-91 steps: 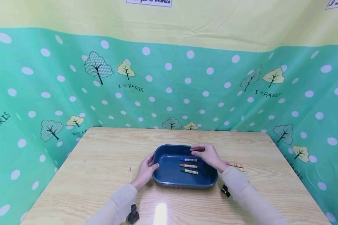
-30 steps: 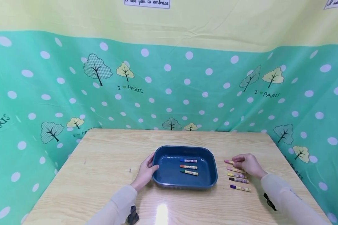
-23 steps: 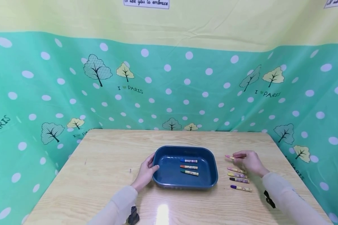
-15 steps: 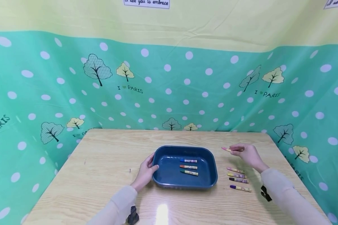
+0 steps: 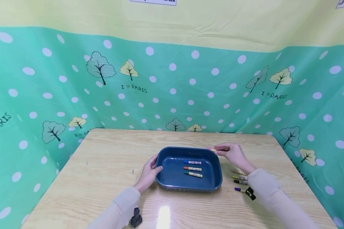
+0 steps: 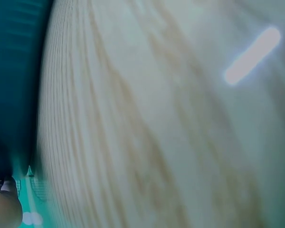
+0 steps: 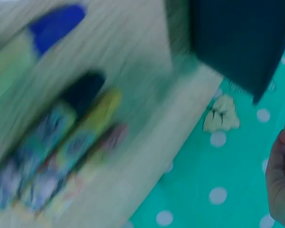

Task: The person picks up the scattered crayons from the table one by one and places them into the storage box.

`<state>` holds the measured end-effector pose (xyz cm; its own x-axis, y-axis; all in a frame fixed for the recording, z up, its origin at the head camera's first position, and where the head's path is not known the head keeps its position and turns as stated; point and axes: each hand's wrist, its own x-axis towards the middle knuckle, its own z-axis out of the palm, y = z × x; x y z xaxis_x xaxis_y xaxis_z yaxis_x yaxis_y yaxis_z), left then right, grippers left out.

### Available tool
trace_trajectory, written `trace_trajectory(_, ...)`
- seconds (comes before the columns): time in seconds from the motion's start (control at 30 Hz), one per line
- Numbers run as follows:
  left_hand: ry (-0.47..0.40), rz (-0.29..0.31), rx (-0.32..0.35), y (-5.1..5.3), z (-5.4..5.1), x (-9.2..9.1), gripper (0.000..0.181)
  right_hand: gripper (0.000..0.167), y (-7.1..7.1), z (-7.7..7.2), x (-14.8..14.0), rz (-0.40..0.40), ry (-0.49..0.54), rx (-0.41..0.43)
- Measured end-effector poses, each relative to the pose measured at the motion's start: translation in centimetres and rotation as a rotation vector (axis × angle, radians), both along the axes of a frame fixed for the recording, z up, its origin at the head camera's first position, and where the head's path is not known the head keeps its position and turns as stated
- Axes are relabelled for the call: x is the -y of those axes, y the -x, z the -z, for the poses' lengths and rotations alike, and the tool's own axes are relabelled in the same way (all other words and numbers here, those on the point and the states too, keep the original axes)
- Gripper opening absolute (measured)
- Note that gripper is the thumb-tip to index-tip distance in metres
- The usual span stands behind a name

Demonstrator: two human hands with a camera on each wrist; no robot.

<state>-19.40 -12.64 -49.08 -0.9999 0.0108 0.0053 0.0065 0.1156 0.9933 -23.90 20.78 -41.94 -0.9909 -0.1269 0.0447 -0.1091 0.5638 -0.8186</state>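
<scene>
A dark blue tray (image 5: 186,190) stands on the table with a blue crayon (image 5: 192,162), an orange crayon (image 5: 192,169) and a green crayon (image 5: 193,174) lying in it. My left hand (image 5: 147,172) grips its left wall, thumb over the rim. Above the tray's back right corner, my right hand (image 5: 232,155) pinches a pink crayon (image 5: 211,149) between thumb and fingers. In the right wrist view that hand (image 7: 281,183) shows only at the right edge. Its wrist passes over more crayons: a pale pink (image 5: 238,172), a yellow (image 5: 239,177), a black (image 5: 240,182) and a purple one (image 5: 239,190).
The wooden table (image 5: 103,178) reaches back to a green dotted curtain (image 5: 172,95). Dark wrist cameras show under both sleeves, one of them (image 5: 136,218) low at the left. A small mark (image 5: 133,171) lies left of the tray.
My right hand went from over the tray to the crayon row, picked up the pink crayon, and carried it left to the tray's back right corner. My left hand stayed on the tray.
</scene>
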Motion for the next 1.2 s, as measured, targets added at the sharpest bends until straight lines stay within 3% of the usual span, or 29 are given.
trace_trajectory(0.23,-0.021,0.035,-0.093,-0.3,0.2,0.2,0.058,0.021,-0.2,1.4,3.4,-0.055,-0.007,0.008)
trace_trajectory(0.4,-0.035,0.011,0.002,-0.2,0.1,0.1,0.059,0.021,-0.2,2.2,5.1,-0.127,-0.006,0.002)
trace_trajectory(0.53,-0.042,0.018,0.035,0.1,0.4,0.1,0.06,0.022,-0.2,2.9,6.0,-0.172,-0.008,-0.013)
trace_trajectory(0.83,-0.042,0.015,0.023,0.0,0.5,0.0,0.059,0.018,0.2,4.5,7.9,-0.095,-0.094,0.035)
trace_trajectory(1.2,-0.033,0.013,0.033,0.0,0.1,0.1,0.06,0.02,0.5,5.2,8.5,-0.1,-0.068,0.114)
